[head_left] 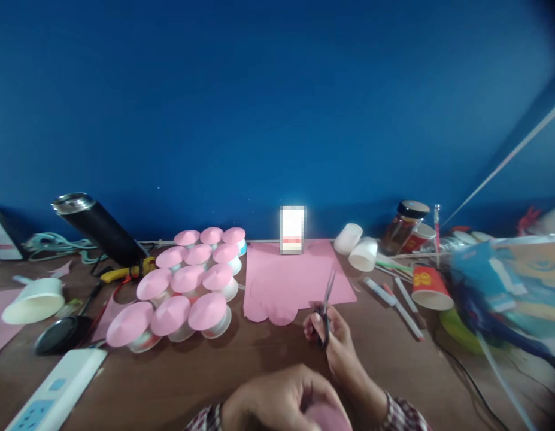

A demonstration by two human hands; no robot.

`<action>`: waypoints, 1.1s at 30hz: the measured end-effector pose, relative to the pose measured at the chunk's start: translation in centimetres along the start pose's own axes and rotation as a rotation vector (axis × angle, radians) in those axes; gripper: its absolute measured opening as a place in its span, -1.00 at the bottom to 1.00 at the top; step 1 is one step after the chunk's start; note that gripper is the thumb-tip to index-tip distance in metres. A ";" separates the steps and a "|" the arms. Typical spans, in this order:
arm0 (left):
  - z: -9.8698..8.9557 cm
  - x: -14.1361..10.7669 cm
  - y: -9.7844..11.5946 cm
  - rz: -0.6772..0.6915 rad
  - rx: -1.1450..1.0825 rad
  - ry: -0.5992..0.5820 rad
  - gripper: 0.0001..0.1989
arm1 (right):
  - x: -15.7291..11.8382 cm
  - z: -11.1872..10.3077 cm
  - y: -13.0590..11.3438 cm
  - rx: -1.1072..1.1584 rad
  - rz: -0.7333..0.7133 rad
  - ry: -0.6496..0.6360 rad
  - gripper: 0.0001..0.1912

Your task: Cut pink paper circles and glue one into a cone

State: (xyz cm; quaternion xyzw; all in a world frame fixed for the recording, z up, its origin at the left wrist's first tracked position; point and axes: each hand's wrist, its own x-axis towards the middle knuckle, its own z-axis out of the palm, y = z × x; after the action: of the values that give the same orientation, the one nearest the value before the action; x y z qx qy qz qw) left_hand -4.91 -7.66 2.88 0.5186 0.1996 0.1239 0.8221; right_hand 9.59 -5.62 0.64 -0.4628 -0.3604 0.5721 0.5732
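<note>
My right hand (337, 341) is closed around the dark handles of a pair of scissors (330, 288), whose blades point up and away from me. Lower and nearer to me, my left hand (277, 395) curls over a piece of pink paper (326, 416), partly hidden by the fingers and cut off by the frame's bottom edge. Beyond both hands lies a pink sheet of paper (299, 275) with a scalloped front edge. To its left stand rows of paper cups (218, 323), each topped by a shallow pink paper cone (208, 310).
On the left are a black tumbler (102, 230), a pale cup (37, 299) and a power strip (57, 389). A blurred-out upright item (292, 230) stands against the blue wall. At right are white cups (363, 254), markers (403, 314), a jar (403, 230) and a red cup (430, 287).
</note>
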 end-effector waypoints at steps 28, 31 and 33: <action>-2.2 1.7 -0.4 0.484 -0.502 0.825 -0.67 | 1.8 -0.5 0.1 0.076 -0.030 -0.067 -0.52; -2.2 1.8 -0.7 0.460 -0.488 0.844 -0.67 | 1.8 -0.7 0.3 0.075 -0.036 -0.029 -0.51; -2.3 1.9 -0.9 0.440 -0.491 0.850 -0.71 | 1.7 -0.9 0.4 0.080 -0.024 -0.026 -0.50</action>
State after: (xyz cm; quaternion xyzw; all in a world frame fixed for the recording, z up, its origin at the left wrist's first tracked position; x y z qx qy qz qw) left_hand -4.29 -5.47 0.82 0.2447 0.3665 0.5351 0.7208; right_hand 10.44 -4.03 -0.17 -0.4279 -0.3502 0.5850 0.5934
